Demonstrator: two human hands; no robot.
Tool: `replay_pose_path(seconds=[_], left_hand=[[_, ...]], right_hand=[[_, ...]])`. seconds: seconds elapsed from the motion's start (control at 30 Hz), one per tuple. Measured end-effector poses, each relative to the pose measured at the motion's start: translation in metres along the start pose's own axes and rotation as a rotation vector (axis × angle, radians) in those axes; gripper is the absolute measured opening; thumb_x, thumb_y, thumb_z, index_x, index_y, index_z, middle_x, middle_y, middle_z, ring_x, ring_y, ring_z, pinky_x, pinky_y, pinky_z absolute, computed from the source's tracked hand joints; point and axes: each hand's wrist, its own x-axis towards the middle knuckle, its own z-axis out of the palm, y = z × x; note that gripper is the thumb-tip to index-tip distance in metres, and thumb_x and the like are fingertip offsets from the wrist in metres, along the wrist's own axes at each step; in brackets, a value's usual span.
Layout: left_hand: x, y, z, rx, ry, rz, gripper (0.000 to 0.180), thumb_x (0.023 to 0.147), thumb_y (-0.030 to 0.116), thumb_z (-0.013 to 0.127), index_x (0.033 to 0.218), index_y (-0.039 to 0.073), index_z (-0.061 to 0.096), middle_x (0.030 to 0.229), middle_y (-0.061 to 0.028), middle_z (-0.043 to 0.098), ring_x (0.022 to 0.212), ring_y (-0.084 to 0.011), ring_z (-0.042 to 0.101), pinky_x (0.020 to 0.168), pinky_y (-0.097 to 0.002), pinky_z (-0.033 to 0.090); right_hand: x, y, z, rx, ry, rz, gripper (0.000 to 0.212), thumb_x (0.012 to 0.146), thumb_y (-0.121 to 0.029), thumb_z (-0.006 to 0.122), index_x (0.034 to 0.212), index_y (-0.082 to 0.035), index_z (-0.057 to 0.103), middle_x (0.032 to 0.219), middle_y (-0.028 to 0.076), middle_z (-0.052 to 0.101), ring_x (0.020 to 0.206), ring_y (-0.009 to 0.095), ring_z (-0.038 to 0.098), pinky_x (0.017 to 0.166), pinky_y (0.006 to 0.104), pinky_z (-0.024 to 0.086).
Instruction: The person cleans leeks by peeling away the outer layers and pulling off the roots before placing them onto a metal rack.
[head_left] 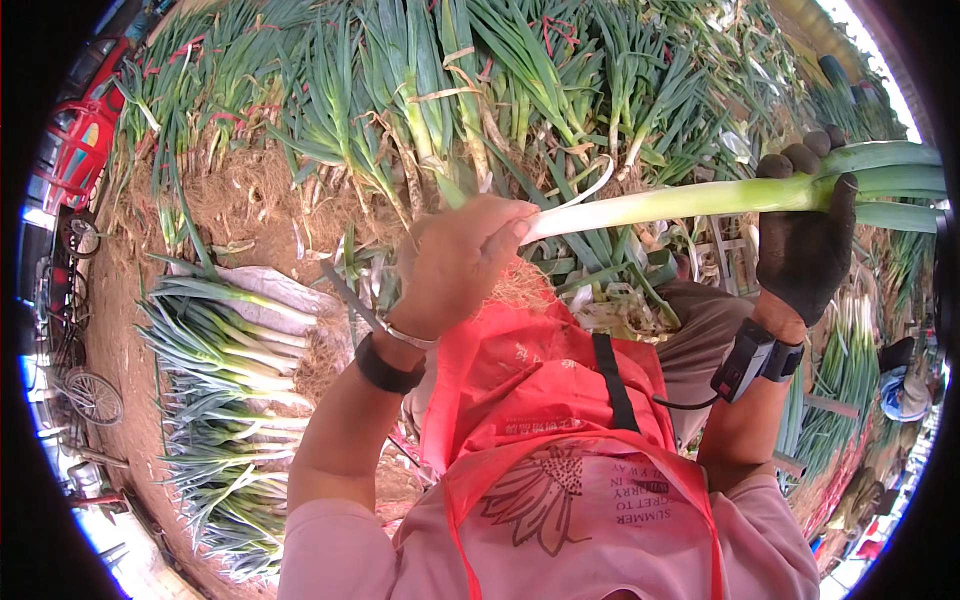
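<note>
A large leek (pixel 680 203) is stretched sideways in front of me, its white end to the left and its green leaves to the right. My bare left hand (pixel 455 262) is closed round the white end, with pale roots (pixel 522 286) showing just below it. At the other end my right hand (pixel 808 235), in a dark glove, grips the leek where the leaves split apart. A thin pale strip of peel (pixel 592 186) curls up near the white part. Beneath the leek a red apron (pixel 530 385) covers my lap.
Bundles of untrimmed leeks (pixel 420 90) with roots and soil stand across the far side. At left, a row of white-stemmed leeks (pixel 240 400) lies on the ground. More leeks (pixel 845 390) lie at right. A bicycle (pixel 92 397) and a red vehicle (pixel 85 135) stand at far left.
</note>
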Motion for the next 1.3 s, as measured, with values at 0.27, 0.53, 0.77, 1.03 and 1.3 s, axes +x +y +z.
replay_pose_path(seconds=[0.27,0.53,0.77,1.03,1.3], left_hand=[[-0.008,-0.025,0.004,0.156,0.144,-0.149,0.015,0.094,0.019,0.055,0.099,0.006,0.061,0.072,-0.0059,0.064,0.06,-0.0186,0.062,0.055,-0.0275,0.047],[-0.007,-0.048,-0.021,-0.501,0.127,-0.321,0.023,0.095,0.024,0.056,0.106,0.004,0.062,0.08,-0.0013,0.062,0.057,-0.0061,0.051,0.05,-0.0203,0.04],[0.01,-0.01,-0.017,-0.013,-0.24,-0.05,0.024,0.091,0.028,0.057,0.099,0.006,0.065,0.084,-0.0145,0.064,0.075,-0.0268,0.063,0.07,-0.0352,0.048],[-0.007,-0.012,-0.009,-0.012,0.053,-0.142,0.02,0.096,0.02,0.05,0.092,0.002,0.056,0.068,-0.0139,0.052,0.061,-0.0273,0.055,0.059,-0.0388,0.042],[-0.006,-0.022,-0.007,-0.709,0.162,-0.594,0.028,0.101,0.025,0.042,0.098,0.002,0.058,0.071,-0.0003,0.057,0.052,-0.005,0.048,0.049,-0.0205,0.04]], right_hand=[[0.0,-0.004,-0.008,0.054,-0.026,0.041,0.048,0.088,-0.007,0.06,0.128,0.001,0.036,0.107,0.008,0.043,0.093,0.018,0.044,0.089,0.0366,0.037],[0.006,0.0,-0.012,0.061,-0.029,0.047,0.044,0.09,-0.007,0.056,0.128,0.001,0.036,0.108,0.009,0.044,0.094,0.019,0.045,0.089,0.037,0.037],[-0.005,-0.009,-0.013,-0.093,-0.043,-0.033,0.057,0.093,-0.017,0.055,0.141,-0.001,0.028,0.113,0.006,0.046,0.092,0.016,0.045,0.085,0.0325,0.037],[-0.009,-0.007,0.019,0.003,0.03,-0.072,0.057,0.092,-0.015,0.057,0.14,-0.004,0.028,0.109,0.005,0.045,0.087,0.016,0.045,0.077,0.0327,0.039],[-0.005,0.001,0.054,-0.136,0.218,-0.051,0.054,0.095,-0.021,0.055,0.139,-0.004,0.03,0.105,0.005,0.05,0.084,0.013,0.049,0.072,0.0317,0.043]])
